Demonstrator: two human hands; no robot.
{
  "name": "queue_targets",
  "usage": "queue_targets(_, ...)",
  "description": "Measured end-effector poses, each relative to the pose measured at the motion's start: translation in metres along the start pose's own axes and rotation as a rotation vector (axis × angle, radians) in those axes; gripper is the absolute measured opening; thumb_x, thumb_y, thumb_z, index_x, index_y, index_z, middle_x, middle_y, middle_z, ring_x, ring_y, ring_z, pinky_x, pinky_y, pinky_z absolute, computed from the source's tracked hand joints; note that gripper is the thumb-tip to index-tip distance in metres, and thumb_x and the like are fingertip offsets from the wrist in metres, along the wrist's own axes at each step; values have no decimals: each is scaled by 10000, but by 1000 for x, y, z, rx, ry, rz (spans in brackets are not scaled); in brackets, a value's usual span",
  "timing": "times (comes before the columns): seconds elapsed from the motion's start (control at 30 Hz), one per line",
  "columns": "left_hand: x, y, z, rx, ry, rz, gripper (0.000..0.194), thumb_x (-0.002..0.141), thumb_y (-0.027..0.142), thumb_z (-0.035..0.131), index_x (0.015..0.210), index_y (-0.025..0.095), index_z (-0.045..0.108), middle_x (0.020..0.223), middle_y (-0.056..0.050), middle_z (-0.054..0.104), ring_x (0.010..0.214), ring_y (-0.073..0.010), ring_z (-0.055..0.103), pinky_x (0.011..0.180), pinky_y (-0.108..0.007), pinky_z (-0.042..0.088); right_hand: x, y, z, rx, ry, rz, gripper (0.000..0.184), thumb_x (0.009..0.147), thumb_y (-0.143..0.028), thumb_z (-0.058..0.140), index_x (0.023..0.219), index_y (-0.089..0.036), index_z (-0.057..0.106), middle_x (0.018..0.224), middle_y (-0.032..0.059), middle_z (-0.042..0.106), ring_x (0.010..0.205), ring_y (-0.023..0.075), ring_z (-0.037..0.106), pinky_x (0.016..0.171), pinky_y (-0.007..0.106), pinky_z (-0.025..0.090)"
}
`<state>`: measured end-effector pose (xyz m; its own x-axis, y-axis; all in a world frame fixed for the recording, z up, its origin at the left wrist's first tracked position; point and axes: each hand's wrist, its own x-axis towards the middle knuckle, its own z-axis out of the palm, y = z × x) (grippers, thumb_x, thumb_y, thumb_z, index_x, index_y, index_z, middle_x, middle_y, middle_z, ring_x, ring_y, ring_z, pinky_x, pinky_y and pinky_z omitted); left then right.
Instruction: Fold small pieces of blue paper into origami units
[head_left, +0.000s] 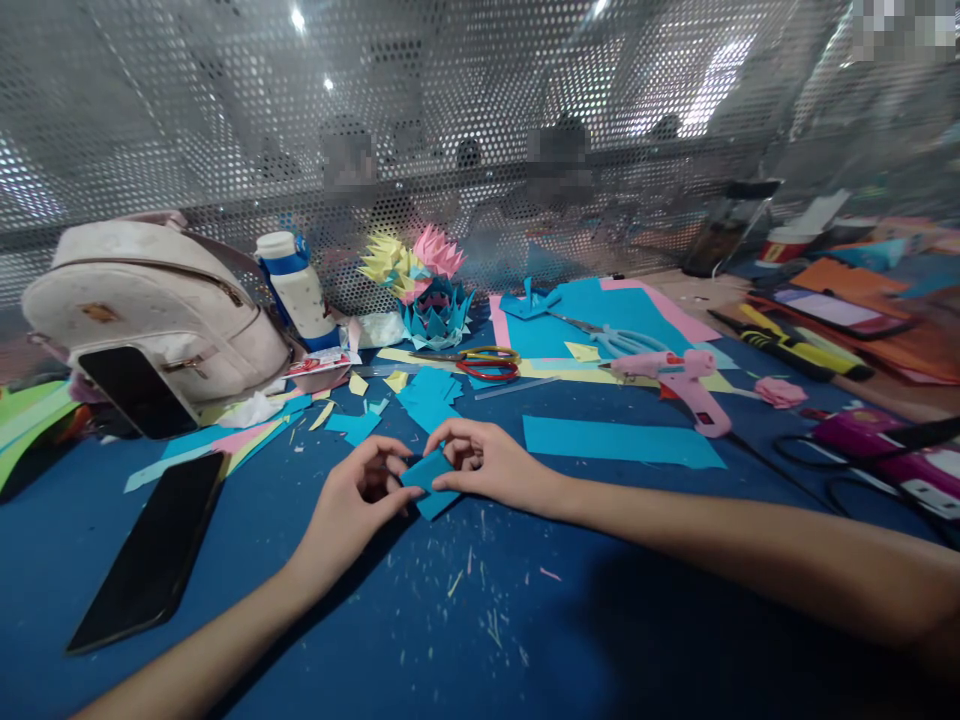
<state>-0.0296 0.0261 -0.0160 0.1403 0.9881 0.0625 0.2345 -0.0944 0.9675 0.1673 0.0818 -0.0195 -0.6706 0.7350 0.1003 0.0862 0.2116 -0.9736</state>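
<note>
A small folded piece of blue paper point(429, 480) lies on the dark blue table point(480, 620) in the middle of the view. My left hand point(358, 500) pinches its left edge with thumb and fingers. My right hand point(487, 462) presses and grips its right edge, fingers curled over it. Just beyond the hands lie a stack of cut blue squares point(429, 395) and a long blue paper strip point(619, 442).
Black phone point(154, 550) lies at the left; a white backpack point(157, 305) with another phone point(135, 390) leaning on it stands behind. Paper flowers point(427, 285), red-yellow scissors point(480, 362), pink glue gun point(679, 380), blue scissors point(619, 342), water bottle point(296, 290), perforated metal screen point(480, 130) behind.
</note>
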Motion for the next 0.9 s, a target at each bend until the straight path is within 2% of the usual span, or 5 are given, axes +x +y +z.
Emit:
queue_targets(0.13,2,-6,-2,-54,-36,-65,195,734,252,703,818,161,553,542,16,614,509,-137,615,463,-213,462,0,-1,0,24,-3,1,323,710,-297,751,956,-158,594,591,-70,481,552,72,419,543,206,352)
queue_targets(0.33,5,-8,-7,-133,-17,-95,213,720,252,726,807,153,558,548,2,657,475,-120,602,467,-215,493,4,-1,-7,180,-49,85,352,776,-380,687,1033,-143,643,660,-17,603,523,68,497,504,198,429)
queue_targets(0.47,6,-6,-8,-127,-6,-100,217,723,266,721,822,151,566,561,-7,665,504,-136,629,497,-238,522,8,2,-10,238,-37,171,366,717,-340,737,1017,-136,688,716,14,670,501,66,534,449,188,453)
queue_targets(0.73,7,-6,-8,-108,18,-91,196,717,274,708,800,169,565,554,-7,656,512,-154,653,492,-252,539,7,5,-6,194,41,227,445,586,-345,821,938,-108,687,732,46,704,425,64,548,378,185,456)
queue_targets(0.9,7,-7,-7,-129,15,-92,186,727,254,709,807,161,569,553,1,652,505,-151,654,496,-247,542,6,0,-6,176,54,236,379,628,-330,796,897,-97,664,638,21,676,374,58,532,361,171,429)
